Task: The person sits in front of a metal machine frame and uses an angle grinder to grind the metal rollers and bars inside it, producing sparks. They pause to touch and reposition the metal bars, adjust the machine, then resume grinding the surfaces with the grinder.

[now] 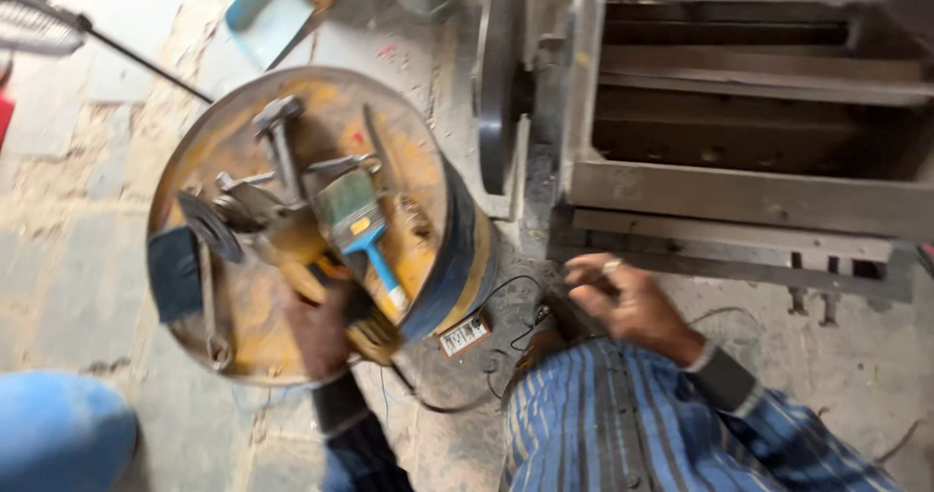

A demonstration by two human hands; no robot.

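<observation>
- The drum (443,258), standing on end on the floor (78,210), is taken as the landmark; its rusty yellow lid (409,161) serves as a work surface.
- An angle grinder (268,229) is seen lying on the lid, its dark disc (207,225) pointing towards the lid's left edge.
- The left hand (316,331) is closed around the grinder's rear body at the near edge of the lid; the tool is gripped but is judged not yet lifted clear, since it appears to rest on the lid.
- A paintbrush (358,229) with a blue handle is laid on the lid just right of the grinder, untouched.
- A hammer (277,142) and a spanner (209,307) are also left on the lid, behind and left of the grinder.
- The right hand (623,302) is held low to the right of the drum, fingers curled loosely near a dark cable (511,302); whether anything is pinched cannot be told, because of blur.
- A grey steel frame (749,190) stands right of the drum and is not being touched.
- No grinding is shown under way: only the pick-up appears begun, and any work on metal remains to be done.
</observation>
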